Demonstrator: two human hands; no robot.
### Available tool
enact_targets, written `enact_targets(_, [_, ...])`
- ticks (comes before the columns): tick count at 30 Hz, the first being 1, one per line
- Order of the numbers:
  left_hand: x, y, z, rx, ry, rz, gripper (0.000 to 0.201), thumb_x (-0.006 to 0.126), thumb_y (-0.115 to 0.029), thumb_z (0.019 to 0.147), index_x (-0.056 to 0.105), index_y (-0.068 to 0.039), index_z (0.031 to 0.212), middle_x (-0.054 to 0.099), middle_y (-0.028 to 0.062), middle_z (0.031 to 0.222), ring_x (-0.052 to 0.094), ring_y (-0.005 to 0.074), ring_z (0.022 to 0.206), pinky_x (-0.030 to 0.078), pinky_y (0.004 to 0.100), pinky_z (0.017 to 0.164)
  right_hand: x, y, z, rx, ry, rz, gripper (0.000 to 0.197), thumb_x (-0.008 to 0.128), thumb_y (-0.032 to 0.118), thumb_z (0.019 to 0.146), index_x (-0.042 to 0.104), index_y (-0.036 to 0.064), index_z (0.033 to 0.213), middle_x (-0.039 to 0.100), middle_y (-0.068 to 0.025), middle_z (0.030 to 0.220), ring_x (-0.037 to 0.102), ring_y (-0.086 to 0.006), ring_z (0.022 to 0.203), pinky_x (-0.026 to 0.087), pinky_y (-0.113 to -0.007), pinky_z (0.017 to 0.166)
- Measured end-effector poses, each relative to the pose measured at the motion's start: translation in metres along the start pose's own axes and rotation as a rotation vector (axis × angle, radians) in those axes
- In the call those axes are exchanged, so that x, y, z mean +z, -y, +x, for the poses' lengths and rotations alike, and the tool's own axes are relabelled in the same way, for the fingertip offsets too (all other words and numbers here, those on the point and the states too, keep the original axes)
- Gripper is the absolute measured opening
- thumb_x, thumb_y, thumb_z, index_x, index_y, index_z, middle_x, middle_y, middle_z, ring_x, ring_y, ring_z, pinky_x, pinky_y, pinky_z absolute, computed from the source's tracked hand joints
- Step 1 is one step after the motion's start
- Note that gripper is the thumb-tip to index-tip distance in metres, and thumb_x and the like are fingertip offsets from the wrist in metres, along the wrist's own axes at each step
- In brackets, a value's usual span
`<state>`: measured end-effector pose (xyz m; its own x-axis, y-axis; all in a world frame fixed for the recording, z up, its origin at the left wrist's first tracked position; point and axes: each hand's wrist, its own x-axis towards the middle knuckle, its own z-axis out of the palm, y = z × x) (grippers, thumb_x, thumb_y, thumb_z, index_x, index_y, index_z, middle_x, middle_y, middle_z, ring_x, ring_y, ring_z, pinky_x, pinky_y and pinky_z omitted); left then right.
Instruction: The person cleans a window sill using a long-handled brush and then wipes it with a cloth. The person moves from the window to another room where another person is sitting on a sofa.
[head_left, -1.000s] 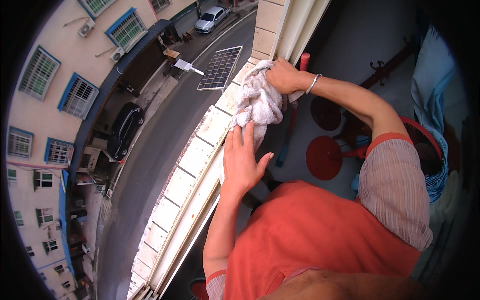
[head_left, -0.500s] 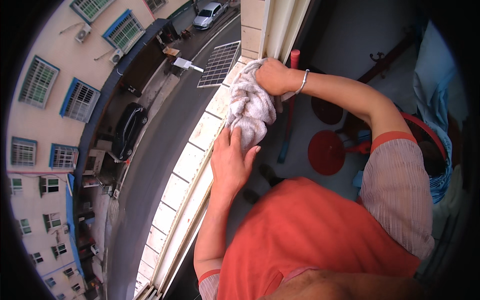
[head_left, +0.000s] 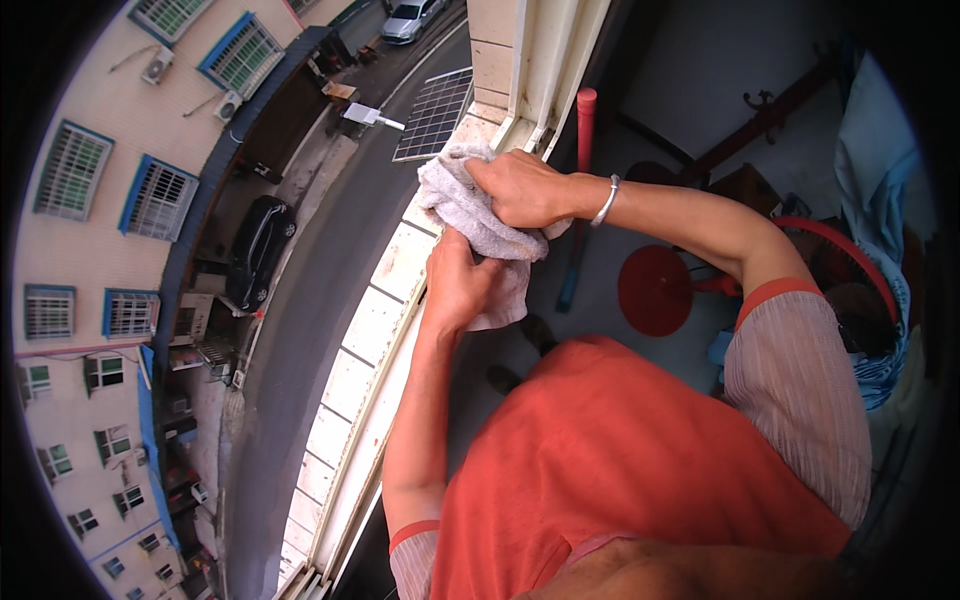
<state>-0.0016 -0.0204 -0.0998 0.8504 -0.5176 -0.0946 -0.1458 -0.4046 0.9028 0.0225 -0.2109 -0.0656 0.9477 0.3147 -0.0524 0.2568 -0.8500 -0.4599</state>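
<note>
A crumpled, pale grey-white cloth [head_left: 490, 232] lies bunched over the window track [head_left: 405, 365] and the tiled outer sill [head_left: 372, 312]. My right hand [head_left: 525, 190], with a bracelet at the wrist, is closed on the cloth's upper part and presses it down near the window frame's corner. Lower down, my left hand [head_left: 460, 285] grips the cloth with fingers curled beneath a fold. A loose end of the cloth hangs inward beside my left hand. Some of my left fingers are hidden by the cloth.
Beyond the sill is a drop to a road [head_left: 300, 340] with parked cars, a solar panel [head_left: 435, 115] and a facing building. Indoors, a red-topped pole [head_left: 586, 130] stands right of the frame; a round red base [head_left: 655, 285] and blue sheeting [head_left: 880, 200] are further right.
The cloth is gathered shorter, its top shifted outward onto the sill. My right hand has moved down and slightly left; my left fingers have curled from resting on the cloth to gripping it.
</note>
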Motion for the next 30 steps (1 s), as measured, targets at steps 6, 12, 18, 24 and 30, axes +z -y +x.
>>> enact_targets(6, [0.006,-0.033,-0.033,-0.117,-0.24,-0.136,0.051,0.068,-0.001,0.081,0.056,0.002,0.13,0.072,0.0167,0.112,0.069,0.026,0.106,0.053,0.0379,0.094,0.017,0.008,0.015,-0.049,0.026,0.269,0.038,0.055,0.009,0.077,0.061,-0.0088,0.11,0.069,-0.0331,0.1,0.066,-0.0499,0.099,0.052,-0.052,0.089])
enact_targets(12, [-0.003,0.001,-0.042,0.295,-0.616,0.005,0.04,0.065,-0.004,0.088,0.059,0.002,0.128,0.07,0.0118,0.115,0.066,0.0204,0.106,0.052,0.0348,0.093,0.033,0.03,0.025,0.069,0.012,1.129,0.032,0.049,0.006,0.093,0.064,0.0026,0.121,0.07,-0.0091,0.111,0.066,-0.0168,0.102,0.054,-0.034,0.09])
enact_targets(18, [-0.127,-0.031,-0.045,0.403,-0.443,-0.556,0.041,0.054,0.004,0.093,0.059,0.004,0.133,0.068,0.0092,0.12,0.067,0.0169,0.103,0.055,0.0294,0.089,-0.025,0.065,0.064,-0.213,-0.151,1.49,0.025,0.054,0.012,0.101,0.065,0.0046,0.122,0.07,-0.004,0.113,0.066,-0.0136,0.105,0.056,-0.033,0.092])
enact_targets(24, [-0.247,0.001,-0.081,0.151,-0.724,-0.454,0.046,0.044,0.003,0.094,0.056,0.006,0.139,0.067,0.0167,0.125,0.069,0.0242,0.109,0.057,0.0364,0.097,-0.097,0.047,0.107,-0.392,-0.441,0.692,0.015,0.059,0.009,0.099,0.061,0.0008,0.111,0.067,-0.0053,0.08,0.064,-0.0134,0.077,0.052,-0.027,0.07])
enact_targets(30, [-0.256,0.076,-0.122,-0.253,-0.634,0.093,0.037,0.053,0.003,0.091,0.066,-0.002,0.126,0.068,0.0054,0.11,0.064,0.0123,0.094,0.052,0.0263,0.086,-0.076,0.033,0.115,-0.267,-0.423,-0.319,0.009,0.065,0.018,0.094,0.069,0.0097,0.095,0.068,-0.0118,0.079,0.067,-0.0279,0.075,0.054,-0.037,0.073])
